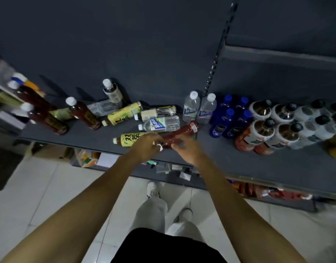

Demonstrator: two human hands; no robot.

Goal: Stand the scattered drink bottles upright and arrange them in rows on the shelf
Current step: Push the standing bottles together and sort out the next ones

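dark red bottle (179, 135), tilted, over shelf (98, 138)

Both bare forearms reach forward and converge. The left hand (147, 147) and right hand (186, 149) meet close together, fingers curled, seemingly each gripping the same red bottle (180, 134); motion blur hides the exact finger placement.

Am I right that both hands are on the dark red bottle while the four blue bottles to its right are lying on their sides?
Not quite: the head view shows the blue bottles standing upright, not lying down. Both the left hand and right hand do hold the dark red bottle.
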